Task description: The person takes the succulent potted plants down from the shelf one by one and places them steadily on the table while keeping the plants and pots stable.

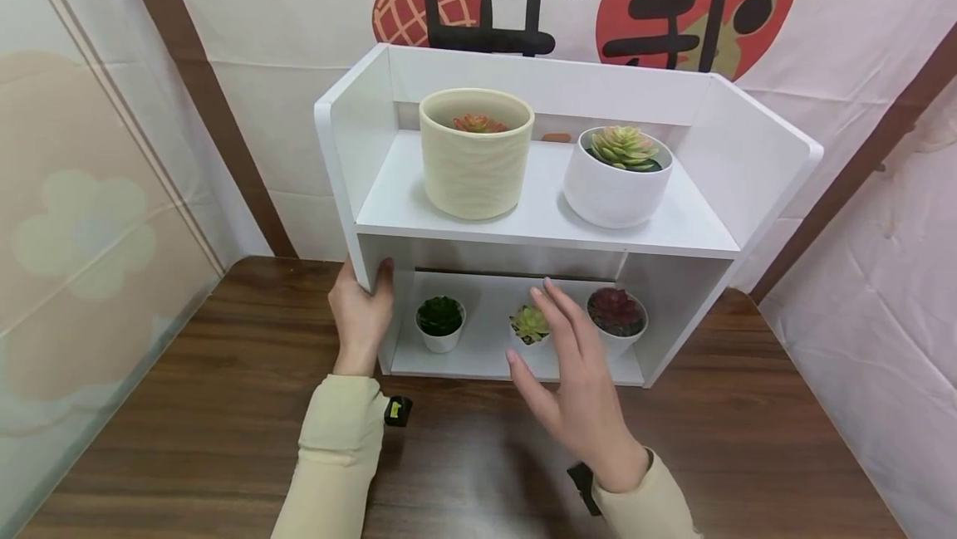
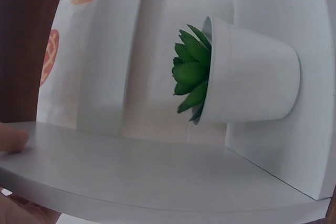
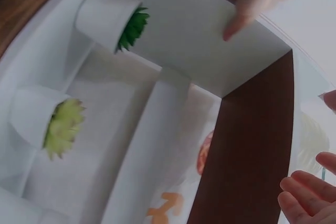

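Observation:
A white two-tier shelf [image 1: 546, 242] stands on the table. My left hand [image 1: 360, 311] grips its left side panel, thumb on the inner face and fingers outside. My right hand [image 1: 583, 385] is held in front of the lower tier with fingers spread and nothing in them. Behind it, partly covered, is a small light-green succulent [image 1: 529, 323]. A dark-green succulent [image 2: 191, 72] in a white pot sits left on that tier, and a dark-red succulent [image 1: 616, 311] right. Up top are a cream pot [image 1: 474, 165] with a reddish plant and a white bowl-shaped pot [image 1: 616, 190] with a pale-green succulent.
The shelf rests on a dark brown wooden table [image 1: 247, 406]. Behind it hangs a white cloth [image 1: 284, 16] with red and black print, and curtains hang on both sides.

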`<state>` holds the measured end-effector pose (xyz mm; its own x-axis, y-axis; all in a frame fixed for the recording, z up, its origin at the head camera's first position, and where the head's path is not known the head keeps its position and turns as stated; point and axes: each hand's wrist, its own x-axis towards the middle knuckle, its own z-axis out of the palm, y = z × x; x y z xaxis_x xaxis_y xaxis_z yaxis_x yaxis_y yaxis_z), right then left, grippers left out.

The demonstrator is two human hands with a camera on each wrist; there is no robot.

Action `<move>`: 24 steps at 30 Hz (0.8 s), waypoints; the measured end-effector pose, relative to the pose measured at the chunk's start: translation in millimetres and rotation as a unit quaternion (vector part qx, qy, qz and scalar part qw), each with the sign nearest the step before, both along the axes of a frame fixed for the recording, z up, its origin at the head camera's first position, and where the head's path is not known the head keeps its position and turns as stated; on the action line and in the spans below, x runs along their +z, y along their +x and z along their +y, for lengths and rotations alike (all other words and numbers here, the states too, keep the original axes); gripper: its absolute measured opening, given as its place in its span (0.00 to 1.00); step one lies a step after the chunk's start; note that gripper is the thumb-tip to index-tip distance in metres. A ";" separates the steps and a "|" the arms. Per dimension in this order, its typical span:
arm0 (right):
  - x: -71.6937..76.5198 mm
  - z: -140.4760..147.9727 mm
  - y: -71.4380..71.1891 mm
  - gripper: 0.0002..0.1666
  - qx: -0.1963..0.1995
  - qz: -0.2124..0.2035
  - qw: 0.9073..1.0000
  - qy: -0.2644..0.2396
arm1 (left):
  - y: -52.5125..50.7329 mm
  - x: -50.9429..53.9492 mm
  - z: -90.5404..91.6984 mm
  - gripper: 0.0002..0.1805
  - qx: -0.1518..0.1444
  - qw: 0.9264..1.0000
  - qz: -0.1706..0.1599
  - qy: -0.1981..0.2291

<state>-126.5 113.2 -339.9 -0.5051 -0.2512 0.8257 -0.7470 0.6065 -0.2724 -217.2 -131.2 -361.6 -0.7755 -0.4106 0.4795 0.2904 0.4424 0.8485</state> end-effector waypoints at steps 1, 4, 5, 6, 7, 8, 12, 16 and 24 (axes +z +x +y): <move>2.6 -0.6 -1.0 0.34 0.001 0.003 1.000 0.001 | -0.2 -0.9 0.0 0.19 0.001 1.000 0.001 -0.001; 9.8 -2.1 -2.5 0.34 0.004 0.004 1.000 -0.002 | 0.4 -2.1 0.5 0.18 0.007 1.000 0.005 -0.004; 11.8 -2.5 -2.7 0.34 0.004 0.003 1.000 -0.003 | 0.7 -2.3 0.6 0.17 0.008 1.000 0.005 -0.005; 13.7 -3.0 -3.2 0.34 0.004 0.003 1.000 -0.004 | 1.0 -2.4 0.6 0.17 0.009 1.000 0.004 -0.007; 15.4 -3.4 -3.6 0.34 0.003 0.003 1.000 -0.006 | 1.1 -2.8 0.5 0.17 0.009 1.000 0.004 -0.009; 16.9 -4.0 -4.0 0.34 0.002 0.003 1.000 -0.008 | 1.2 -2.9 0.4 0.17 0.007 1.000 0.004 -0.010; 23.1 -6.7 -6.3 0.35 -0.003 0.007 1.000 -0.015 | 1.0 -3.2 -1.1 0.16 -0.002 1.000 -0.002 -0.009; 32.0 -9.2 -9.2 0.36 0.004 0.007 0.999 -0.034 | 0.6 -3.8 -2.3 0.15 -0.004 1.000 -0.007 -0.012; 54.0 -9.1 -17.1 0.39 0.008 -0.002 0.997 -0.079 | 0.6 -3.8 -2.2 0.15 -0.011 1.000 -0.005 -0.021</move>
